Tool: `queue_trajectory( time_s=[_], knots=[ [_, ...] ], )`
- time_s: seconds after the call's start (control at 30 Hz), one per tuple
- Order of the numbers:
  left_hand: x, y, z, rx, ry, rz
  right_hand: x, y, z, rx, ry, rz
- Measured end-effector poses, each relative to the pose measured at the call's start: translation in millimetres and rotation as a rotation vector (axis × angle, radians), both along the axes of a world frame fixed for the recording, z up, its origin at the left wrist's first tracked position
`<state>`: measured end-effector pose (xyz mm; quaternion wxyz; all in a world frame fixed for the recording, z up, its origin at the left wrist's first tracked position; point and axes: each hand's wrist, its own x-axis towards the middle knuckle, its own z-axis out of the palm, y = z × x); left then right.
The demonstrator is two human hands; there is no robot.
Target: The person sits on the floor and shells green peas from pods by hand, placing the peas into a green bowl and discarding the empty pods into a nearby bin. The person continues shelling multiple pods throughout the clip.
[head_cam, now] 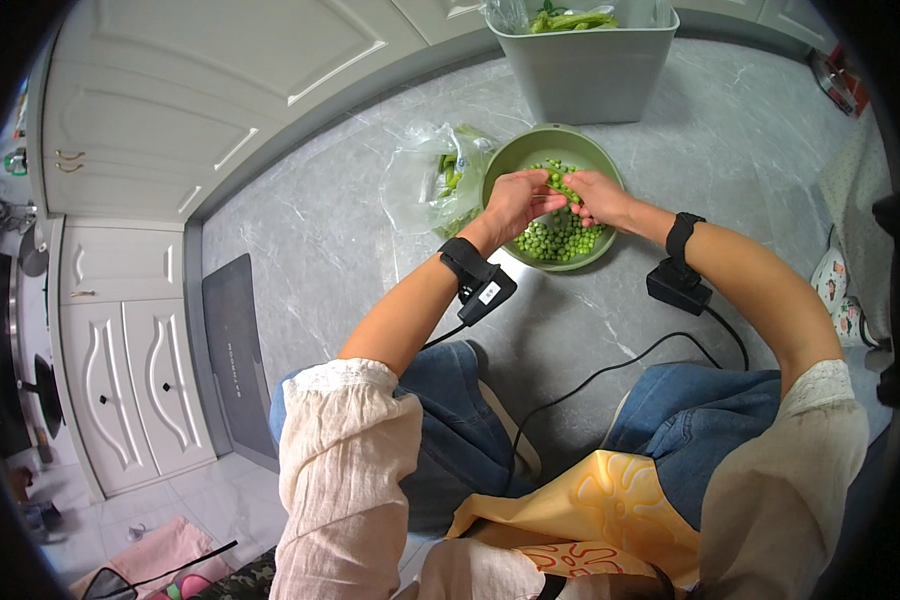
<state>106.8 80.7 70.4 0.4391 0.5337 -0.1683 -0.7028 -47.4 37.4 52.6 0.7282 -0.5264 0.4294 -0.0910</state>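
Observation:
Both hands meet over a green bowl [506, 154] on the grey marbled floor. Between the fingers of my left hand [517, 199] and my right hand [600, 199] is a split green pea pod [562, 186] with peas showing in it. Loose shelled peas [559, 240] cover much of the bowl's bottom beneath. Just left of the bowl lies a clear plastic bag [412, 187] with whole pods [450, 176] inside. My fingers partly hide the pod.
Behind the bowl stands a grey bin [585, 75], lined with plastic and holding pods [574, 21]. White cabinets [232, 97] run along the left and back. A black cable [607, 367] crosses the floor between my knees. A dark mat [232, 352] lies by the left cabinets.

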Motion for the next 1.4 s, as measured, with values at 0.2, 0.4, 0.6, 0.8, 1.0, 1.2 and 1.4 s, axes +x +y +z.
queue_trajectory(
  time_s=[0.2,0.4,0.6,0.8,1.0,1.2,1.4],
  knots=[
    [2.2,0.8,4.8,-0.020,-0.087,-0.034,9.1,8.2,17.5,0.205,-0.044,-0.044],
    [4.3,-2.1,6.6,-0.076,-0.071,-0.094,7.5,8.4,11.6,0.217,-0.037,-0.141],
    [2.0,0.8,13.6,-0.122,-0.259,-0.218,8.2,5.6,20.3,0.257,0.008,-0.020],
    [4.6,-1.1,13.7,-0.091,-0.182,-0.223,4.9,-2.0,13.1,0.342,-0.050,-0.004],
    [6.5,-7.1,20.0,-0.019,-0.149,-0.114,7.3,-6.3,19.3,0.529,-0.107,-0.110],
    [0.1,-12.7,24.6,-0.119,-0.429,-0.032,13.2,-13.0,5.9,0.608,-0.065,-0.159],
    [12.5,-21.3,41.8,-0.198,-0.506,-0.017,6.8,-6.4,-0.5,0.453,-0.001,-0.147]
  ],
)
